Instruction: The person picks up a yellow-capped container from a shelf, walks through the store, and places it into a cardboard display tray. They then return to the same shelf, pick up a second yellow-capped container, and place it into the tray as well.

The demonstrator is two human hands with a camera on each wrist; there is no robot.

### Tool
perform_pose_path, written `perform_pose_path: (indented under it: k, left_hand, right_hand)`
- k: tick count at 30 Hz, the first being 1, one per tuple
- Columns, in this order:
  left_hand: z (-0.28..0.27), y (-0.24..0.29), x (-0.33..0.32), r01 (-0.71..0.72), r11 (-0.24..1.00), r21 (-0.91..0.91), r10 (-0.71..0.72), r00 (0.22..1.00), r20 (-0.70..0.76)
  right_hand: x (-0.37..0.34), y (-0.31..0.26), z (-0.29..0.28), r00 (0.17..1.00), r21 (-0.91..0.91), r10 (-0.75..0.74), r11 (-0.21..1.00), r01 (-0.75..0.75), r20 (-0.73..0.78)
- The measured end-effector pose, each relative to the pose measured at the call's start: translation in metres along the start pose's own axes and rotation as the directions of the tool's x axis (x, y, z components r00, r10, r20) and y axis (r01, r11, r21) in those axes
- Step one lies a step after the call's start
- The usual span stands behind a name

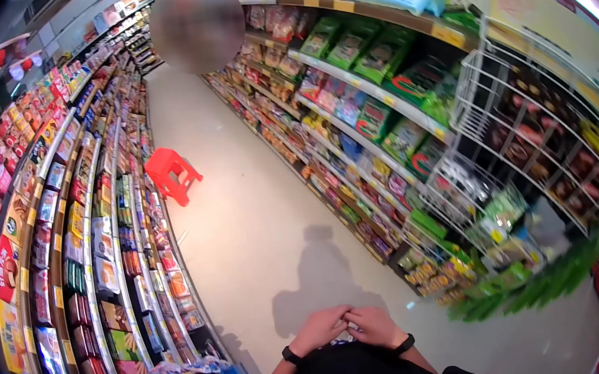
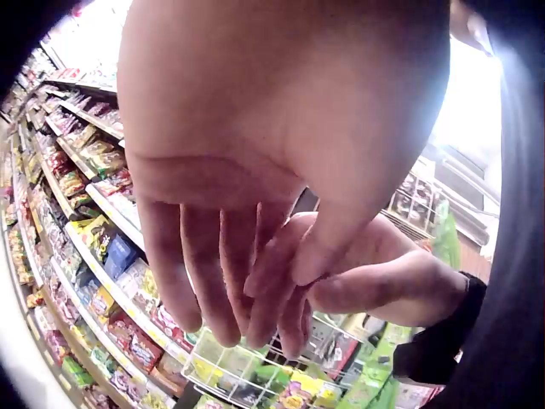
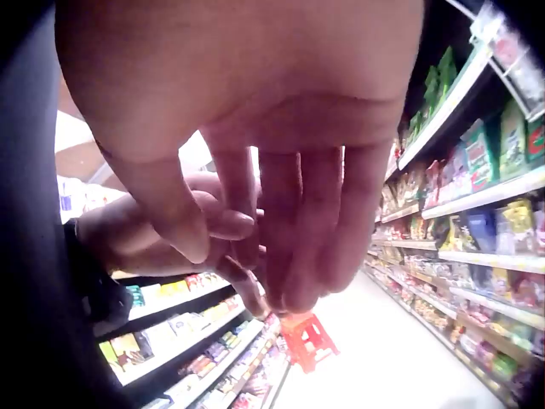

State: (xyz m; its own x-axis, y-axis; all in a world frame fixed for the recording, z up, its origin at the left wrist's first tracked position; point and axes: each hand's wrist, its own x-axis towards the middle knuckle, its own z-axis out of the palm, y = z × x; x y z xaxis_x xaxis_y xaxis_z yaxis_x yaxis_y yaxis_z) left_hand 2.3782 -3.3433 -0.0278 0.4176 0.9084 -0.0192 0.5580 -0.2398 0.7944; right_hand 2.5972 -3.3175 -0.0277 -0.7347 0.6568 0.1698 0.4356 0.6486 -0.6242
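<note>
In the head view, my left hand point(image 1: 322, 329) and my right hand point(image 1: 374, 326) meet at the fingertips in front of my body, low in the picture. The left wrist view has my left hand point(image 2: 255, 170) large, its fingers extended and hanging loosely, with fingers of my right hand point(image 2: 375, 273) crossing beside its thumb. Seen from the right wrist, my right hand point(image 3: 255, 136) has loosely extended fingers, and my left hand point(image 3: 153, 230) touches it from the side. Neither hand holds an object. A dark band circles each wrist.
Shelves of packaged snacks point(image 1: 100, 241) curve along the left; more shelves point(image 1: 352, 132) line the right side of the aisle floor point(image 1: 240, 187). A red stool point(image 1: 174, 174) stands by the left shelves. A white wire rack point(image 1: 503, 139) is at the right. A blurred shape point(image 1: 197, 24) is up the aisle.
</note>
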Motion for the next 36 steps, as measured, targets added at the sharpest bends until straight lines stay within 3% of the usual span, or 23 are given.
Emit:
perform_pose_path:
  k: [3, 6, 9, 12, 15, 19, 22, 26, 30, 33, 34, 36]
  left_hand:
    - [-0.038, -0.017, 0.054, 0.012, 0.999, -0.044, -0.014, 0.999, -0.045]
    - [-0.077, -0.033, 0.088, 0.118, 0.988, -0.101, -0.130, 0.984, -0.125]
    - [-0.113, -0.063, 0.117, 0.098, 0.982, -0.164, -0.129, 0.974, -0.189]
    - [-0.139, -0.112, 0.147, 0.187, 0.952, -0.243, -0.226, 0.963, -0.147]
    - [-0.177, -0.166, 0.182, 0.110, 0.933, -0.341, -0.194, 0.956, -0.221]
    - [-0.259, -0.210, 0.231, 0.199, 0.931, -0.305, -0.279, 0.928, -0.246]
    - [-0.320, -0.239, 0.264, 0.230, 0.909, -0.348, -0.349, 0.876, -0.333]
    - [-0.385, -0.297, 0.306, 0.177, 0.916, -0.359, -0.332, 0.839, -0.431]
    - [-0.449, -0.338, 0.336, 0.182, 0.919, -0.350, -0.331, 0.837, -0.436]
    - [-0.504, -0.398, 0.366, 0.256, 0.908, -0.331, -0.370, 0.860, -0.352]
    - [-0.515, -0.420, 0.376, 0.301, 0.922, -0.242, -0.369, 0.874, -0.315]
    - [-0.545, -0.455, 0.406, 0.371, 0.900, -0.227, -0.429, 0.844, -0.321]
  right_hand:
    - [0.064, 0.038, -0.028, 0.993, 0.050, -0.118, 0.992, 0.118, -0.014]
    - [0.134, 0.080, -0.028, 0.980, 0.054, -0.179, 0.983, 0.175, 0.081]
    - [0.200, 0.102, -0.036, 0.947, 0.100, -0.308, 0.949, 0.299, 0.091]
    - [0.262, 0.129, -0.023, 0.928, 0.142, -0.295, 0.953, 0.269, 0.227]
    - [0.331, 0.150, -0.012, 0.957, 0.235, -0.242, 0.951, 0.201, 0.159]
    - [0.439, 0.169, -0.016, 0.955, 0.169, -0.168, 0.977, 0.128, 0.246]
    - [0.518, 0.171, -0.027, 0.971, 0.214, -0.165, 0.969, 0.126, 0.175]
    - [0.615, 0.186, -0.026, 0.975, 0.217, -0.148, 0.970, 0.110, 0.166]
    - [0.697, 0.195, -0.020, 0.973, 0.185, -0.091, 0.981, 0.051, 0.212]
    - [0.781, 0.234, 0.005, 0.968, 0.195, -0.084, 0.980, 0.038, 0.237]
    - [0.805, 0.245, 0.011, 0.979, 0.204, -0.053, 0.979, 0.012, 0.198]
    - [0.861, 0.268, 0.017, 0.971, 0.119, 0.046, 0.990, -0.075, 0.236]
